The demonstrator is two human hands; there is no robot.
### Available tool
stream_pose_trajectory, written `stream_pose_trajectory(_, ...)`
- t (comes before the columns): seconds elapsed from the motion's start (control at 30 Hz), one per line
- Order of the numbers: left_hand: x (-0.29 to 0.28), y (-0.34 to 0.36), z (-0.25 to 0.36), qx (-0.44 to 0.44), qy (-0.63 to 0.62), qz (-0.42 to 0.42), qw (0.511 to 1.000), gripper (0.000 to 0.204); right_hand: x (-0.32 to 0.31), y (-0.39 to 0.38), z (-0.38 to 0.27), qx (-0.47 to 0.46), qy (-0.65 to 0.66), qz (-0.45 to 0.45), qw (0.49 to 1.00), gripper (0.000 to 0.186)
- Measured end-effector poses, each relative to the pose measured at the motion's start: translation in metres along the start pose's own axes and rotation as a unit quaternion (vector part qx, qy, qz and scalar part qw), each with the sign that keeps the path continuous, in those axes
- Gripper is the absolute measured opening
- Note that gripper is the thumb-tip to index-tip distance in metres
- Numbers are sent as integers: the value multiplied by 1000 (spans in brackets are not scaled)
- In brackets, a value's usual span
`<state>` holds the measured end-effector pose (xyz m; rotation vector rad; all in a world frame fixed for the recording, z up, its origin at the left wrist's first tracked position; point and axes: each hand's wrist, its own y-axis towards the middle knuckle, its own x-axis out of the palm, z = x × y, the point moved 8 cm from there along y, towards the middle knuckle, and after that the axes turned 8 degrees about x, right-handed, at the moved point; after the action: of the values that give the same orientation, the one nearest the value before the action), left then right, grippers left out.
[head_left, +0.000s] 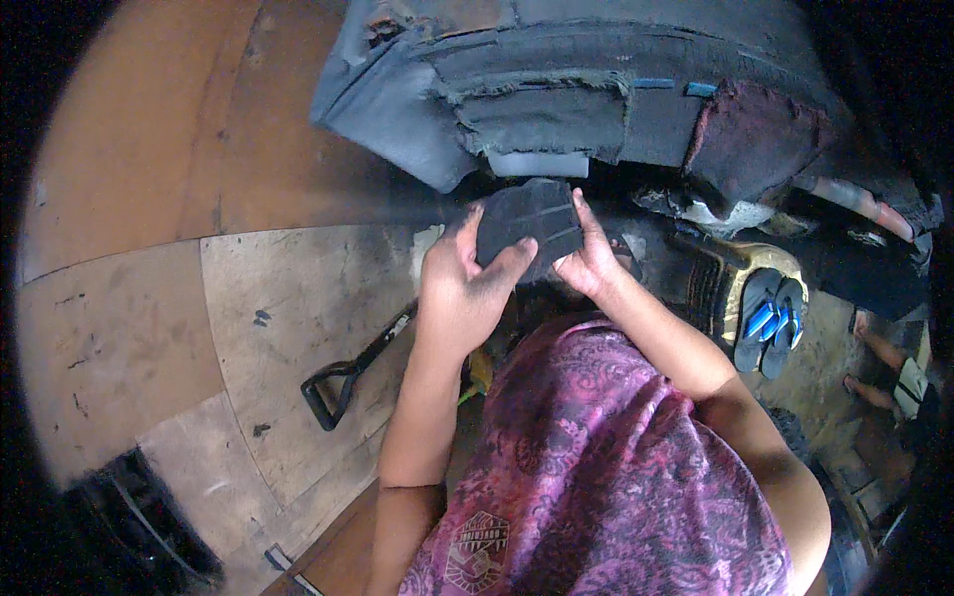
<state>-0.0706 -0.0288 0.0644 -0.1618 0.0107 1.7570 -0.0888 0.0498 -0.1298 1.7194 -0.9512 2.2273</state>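
Observation:
A dark grey slab (527, 221) with a few pale slanting lines on its face is held up in front of my chest. What kind of thing it is, I cannot tell. My left hand (472, 278) grips its left side, the thumb laid across the face. On the opposite edge, my right hand (591, 253) is closed around the slab with its fingers along the side. The slab's far end comes close to a pale grey block (538, 165) under the patched, cloth-covered bulk (542, 119) above; whether they touch is unclear.
A pair of dark flip-flops with blue straps (767, 323) rests on a worn ribbed object (708, 283) at right. A black D-shaped handle (333, 387) lies on the left boards. Another person's bare limbs (879, 348) show far right. A dark ridged object (139, 521) sits lower left.

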Motion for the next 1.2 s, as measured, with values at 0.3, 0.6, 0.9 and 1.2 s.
stream_pose_trajectory(0.3, -1, -9, -4, -1, -25, 8, 1000, 29, -8, -3, -7, -16, -13, -10, 1000, 49)
stream_pose_trajectory(0.6, 6, -1, -3, 40, 39, -23, 998, 29, -4, 5, 0, -11, -25, -22, 999, 50)
stream_pose_trajectory(0.9, 5, -5, -1, 41, 29, -19, 999, 30, -2, -1, -7, -16, -47, 1, 999, 51)
stream_pose_trajectory(1.2, -31, -54, -9, 0, -66, 56, 996, 34, 12, -20, -2, -1, -101, -19, 995, 53)
